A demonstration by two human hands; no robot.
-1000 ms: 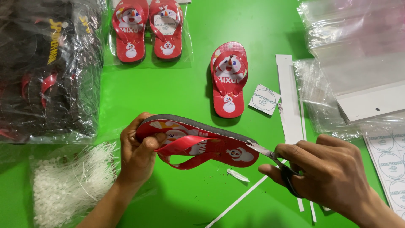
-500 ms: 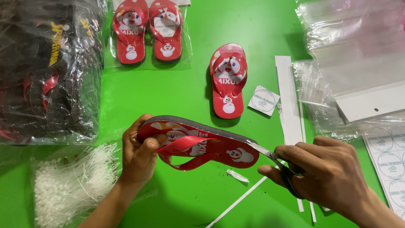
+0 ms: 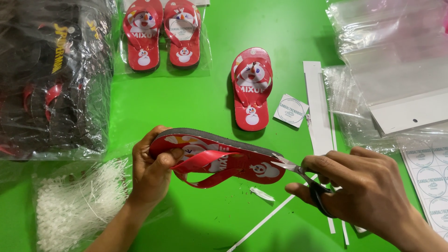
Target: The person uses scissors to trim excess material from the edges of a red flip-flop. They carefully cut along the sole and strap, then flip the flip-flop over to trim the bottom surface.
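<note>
While your left hand (image 3: 151, 175) clamps the toe of the red sandal (image 3: 219, 156) tilted above the green table (image 3: 210, 93), keep your right hand (image 3: 359, 186), fingers closed through the scissors (image 3: 303, 179), snipping lightly at the heel edge.

Left hand (image 3: 151, 172) grips; right hand (image 3: 359, 186) clenched.
</note>
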